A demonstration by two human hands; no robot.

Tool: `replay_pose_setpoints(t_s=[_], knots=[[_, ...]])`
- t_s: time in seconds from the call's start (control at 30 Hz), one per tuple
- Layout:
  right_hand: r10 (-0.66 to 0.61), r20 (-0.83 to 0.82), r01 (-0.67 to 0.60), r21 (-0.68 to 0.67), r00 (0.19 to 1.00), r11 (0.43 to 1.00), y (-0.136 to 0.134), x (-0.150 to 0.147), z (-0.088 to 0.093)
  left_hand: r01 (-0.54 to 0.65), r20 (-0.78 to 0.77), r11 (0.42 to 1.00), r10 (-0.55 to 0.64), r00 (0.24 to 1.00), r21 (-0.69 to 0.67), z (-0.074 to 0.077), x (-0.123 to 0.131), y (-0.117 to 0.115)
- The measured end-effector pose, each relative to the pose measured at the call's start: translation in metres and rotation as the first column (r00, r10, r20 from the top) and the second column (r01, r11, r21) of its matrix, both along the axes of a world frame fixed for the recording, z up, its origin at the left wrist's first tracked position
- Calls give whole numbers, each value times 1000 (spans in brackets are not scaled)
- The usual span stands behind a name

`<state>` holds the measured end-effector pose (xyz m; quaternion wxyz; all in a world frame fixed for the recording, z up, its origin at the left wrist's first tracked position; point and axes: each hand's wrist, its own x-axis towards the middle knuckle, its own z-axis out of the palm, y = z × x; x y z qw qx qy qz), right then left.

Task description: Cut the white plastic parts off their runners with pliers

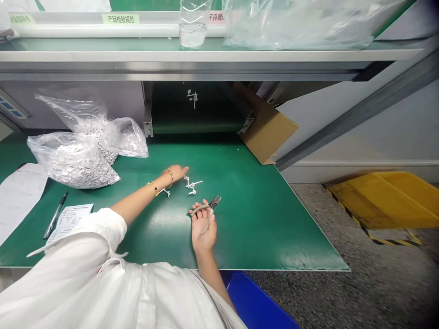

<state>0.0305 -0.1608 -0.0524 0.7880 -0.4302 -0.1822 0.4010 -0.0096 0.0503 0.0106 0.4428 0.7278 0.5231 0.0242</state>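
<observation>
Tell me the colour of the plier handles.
Greyish beige, best seen in the head view, on the pliers in the right hand.

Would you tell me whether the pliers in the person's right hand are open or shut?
Open: the pliers lie in the right hand with their two beige handles spread apart, and the metal jaws look slightly parted.

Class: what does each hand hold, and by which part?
The right hand cradles pliers by their handles; the left hand holds nothing.
</observation>
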Motion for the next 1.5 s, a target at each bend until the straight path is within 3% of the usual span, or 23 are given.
replay_pose_setpoints(t_s=[0.1,0.2,0.33,0.4,0.47,0.57,0.63,0.73,0.9,1.1,1.23,1.5], knots=[[8,46,-8,-1,999,1000,0,-1,1,31,-130,999,-29,991,14,-3,12,20],[7,83,-7,4,997,1000,0,-2,0,84,-175,996,-89,981,-36,-5,17,26],[26,155,-28,12,988,1000,-1,-3,-5,99,-97,987,-112,989,-127,-2,8,20],[17,314,-13,-13,949,1000,-4,-4,-7,83,-15,978,-88,996,-189,2,-4,11],[-26,571,56,-35,821,998,-7,-4,-5,72,79,964,-53,995,-255,8,-20,-1],[-70,850,146,-8,521,989,-11,-7,2,82,217,928,-1,976,-362,18,-45,-26],[-63,919,158,1,389,987,-12,-9,7,81,349,888,93,932,-452,22,-61,-44],[-26,958,193,-31,286,981,-10,-13,9,2,498,873,276,822,-488,25,-78,-72],[15,963,202,-72,270,977,-7,-18,5,-188,521,894,396,756,-407,18,-91,-110],[31,972,143,-66,234,988,-7,-21,5,-278,570,864,489,660,-419,14,-102,-120],[19,973,137,-52,231,989,-5,-22,4,-289,547,875,471,692,-388,13,-107,-119],[13,992,135,-30,127,990,0,-26,5,-279,511,866,475,717,-414,4,-109,-122]])
